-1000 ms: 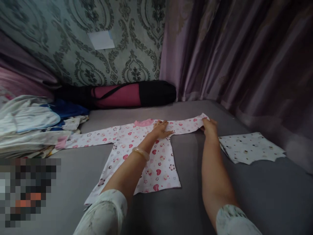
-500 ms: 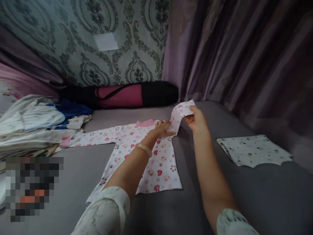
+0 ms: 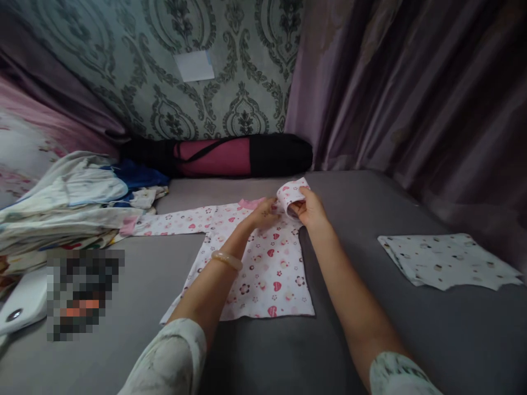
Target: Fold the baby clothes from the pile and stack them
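Observation:
A small white shirt (image 3: 263,274) with pink hearts and a pink collar lies spread on the grey bed sheet, its left sleeve stretched out to the side. My right hand (image 3: 307,208) pinches the other sleeve (image 3: 292,189), which is lifted and curls over toward the shirt's shoulder. My left hand (image 3: 263,214), blurred, rests on or just above the shirt near the collar, its fingers apart.
Piled clothes (image 3: 82,186) lie at the left, near a white object (image 3: 28,299) and a pixelated patch. A folded patterned cloth (image 3: 448,260) lies at the right. Behind, a black and pink long bag (image 3: 218,158) lies along the wall.
My right hand has moved left, folding the lifted sleeve inward over the shoulder. My left hand has shifted slightly left, off the sleeve's base. The view has turned a little to the left.

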{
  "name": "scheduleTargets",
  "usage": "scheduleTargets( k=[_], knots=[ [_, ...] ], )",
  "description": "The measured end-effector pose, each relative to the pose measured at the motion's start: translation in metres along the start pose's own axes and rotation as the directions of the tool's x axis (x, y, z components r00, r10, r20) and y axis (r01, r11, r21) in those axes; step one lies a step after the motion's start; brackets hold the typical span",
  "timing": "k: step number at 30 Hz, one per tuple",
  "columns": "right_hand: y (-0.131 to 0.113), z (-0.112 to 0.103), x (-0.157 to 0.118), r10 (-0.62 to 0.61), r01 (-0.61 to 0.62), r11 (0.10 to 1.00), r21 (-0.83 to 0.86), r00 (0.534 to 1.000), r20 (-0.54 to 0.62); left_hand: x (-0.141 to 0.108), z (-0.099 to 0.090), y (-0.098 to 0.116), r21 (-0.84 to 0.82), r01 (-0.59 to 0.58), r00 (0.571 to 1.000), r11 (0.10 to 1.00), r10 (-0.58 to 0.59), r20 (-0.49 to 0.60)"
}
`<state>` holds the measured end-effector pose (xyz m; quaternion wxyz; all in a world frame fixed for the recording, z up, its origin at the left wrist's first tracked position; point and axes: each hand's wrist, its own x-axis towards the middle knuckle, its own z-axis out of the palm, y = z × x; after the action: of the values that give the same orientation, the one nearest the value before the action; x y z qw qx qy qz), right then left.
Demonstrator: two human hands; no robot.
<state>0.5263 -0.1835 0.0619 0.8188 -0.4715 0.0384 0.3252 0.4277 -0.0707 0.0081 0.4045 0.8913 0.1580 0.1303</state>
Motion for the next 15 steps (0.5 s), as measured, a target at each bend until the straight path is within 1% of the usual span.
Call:
scheduleTargets(
  k=[1,2,3,4,6,7,9,11,13,15],
  knots=[
    [0.004,0.001,0.000,0.008,-0.008,1.000,-0.014,1.000,-0.008,-0.010,-0.008,-0.004,-0.103,0.107,0.993,0.989,-0.112,-0.045],
    [0.008,0.002,0.000,0.018,-0.018,0.999,-0.034,1.000,-0.013,-0.020,-0.015,-0.009,-0.231,0.201,0.971,0.952,-0.224,-0.080],
    [0.013,0.003,0.000,0.025,-0.026,0.998,-0.058,1.000,-0.010,-0.031,-0.022,-0.014,-0.360,0.264,0.942,0.895,-0.320,-0.106],
    [0.019,0.003,0.000,0.031,-0.030,0.996,-0.087,1.000,0.003,-0.040,-0.028,-0.019,-0.481,0.292,0.910,0.826,-0.395,-0.125],
    [0.031,0.005,0.000,0.028,-0.021,0.988,-0.152,0.999,0.041,-0.056,-0.037,-0.028,-0.671,0.276,0.861,0.688,-0.488,-0.146],
    [0.038,0.007,-0.001,0.018,-0.006,0.983,-0.185,0.998,0.062,-0.062,-0.040,-0.032,-0.736,0.252,0.845,0.628,-0.513,-0.149],
    [0.049,0.010,-0.005,-0.009,0.038,0.970,-0.239,0.993,0.119,-0.069,-0.045,-0.039,-0.825,0.203,0.829,0.527,-0.541,-0.141],
    [0.059,0.013,-0.013,-0.016,0.081,0.963,-0.257,0.969,0.245,-0.071,-0.049,-0.041,-0.879,0.180,0.824,0.442,-0.556,-0.110],
    [0.065,0.016,-0.022,0.032,0.075,0.965,-0.250,0.917,0.398,-0.070,-0.051,-0.041,-0.910,0.181,0.825,0.372,-0.562,-0.066],
    [0.068,0.017,-0.030,0.119,0.019,0.967,-0.256,0.851,0.511,-0.069,-0.053,-0.040,-0.924,0.195,0.823,0.330,-0.567,-0.028]
  ],
)
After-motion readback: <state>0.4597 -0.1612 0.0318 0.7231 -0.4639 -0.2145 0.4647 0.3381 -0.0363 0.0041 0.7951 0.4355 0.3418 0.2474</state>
